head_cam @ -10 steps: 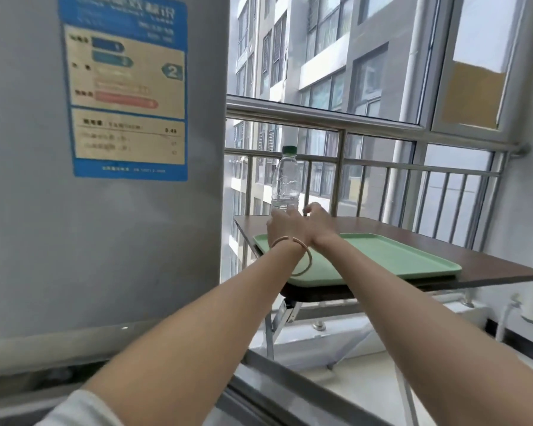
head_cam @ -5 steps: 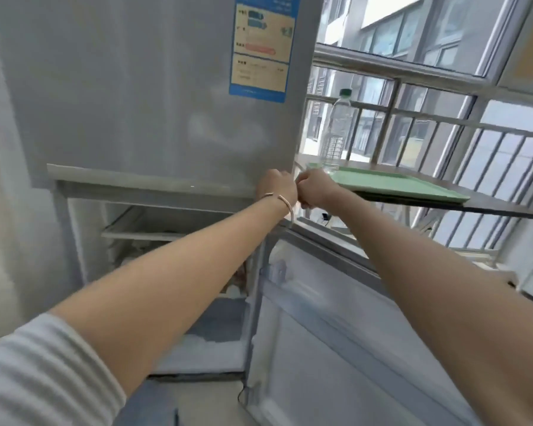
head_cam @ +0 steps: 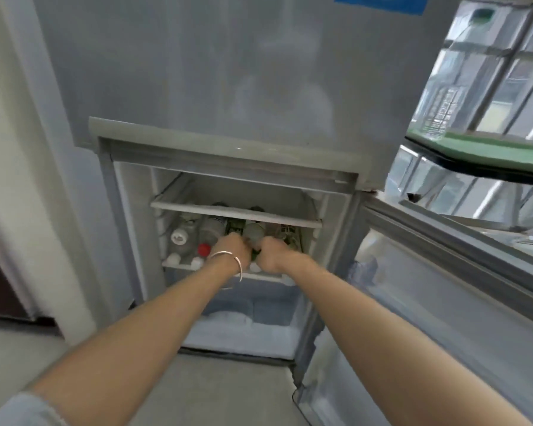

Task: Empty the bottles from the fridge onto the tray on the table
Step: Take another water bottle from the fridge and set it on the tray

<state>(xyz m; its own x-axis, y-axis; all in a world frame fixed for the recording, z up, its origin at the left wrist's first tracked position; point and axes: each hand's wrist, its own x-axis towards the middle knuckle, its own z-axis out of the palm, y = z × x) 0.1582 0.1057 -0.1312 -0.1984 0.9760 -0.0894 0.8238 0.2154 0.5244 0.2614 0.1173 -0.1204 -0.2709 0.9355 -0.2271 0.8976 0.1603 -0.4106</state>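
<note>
Several bottles lie on their sides on the middle shelf of the open fridge (head_cam: 130,229), caps toward me: a white-capped one (head_cam: 179,236), a red-capped one (head_cam: 204,249) and a grey-capped bottle (head_cam: 254,231) with a dark green body. My left hand (head_cam: 233,249) and my right hand (head_cam: 270,256) are both inside the compartment, fingers curled around the grey-capped bottle from either side. A clear bottle (head_cam: 440,115) with a green cap stands on the green tray (head_cam: 490,150) at the upper right, blurred.
The lower fridge door (head_cam: 443,287) hangs open to the right, below the dark table edge (head_cam: 474,172). An empty white shelf (head_cam: 234,212) sits above the bottles. The upper fridge door (head_cam: 228,72) is closed. A railing and windows lie behind the table.
My view swung from the table down to the fridge. Both hands left the clear bottle on the tray, moved left and down, and now close on a bottle inside the fridge.
</note>
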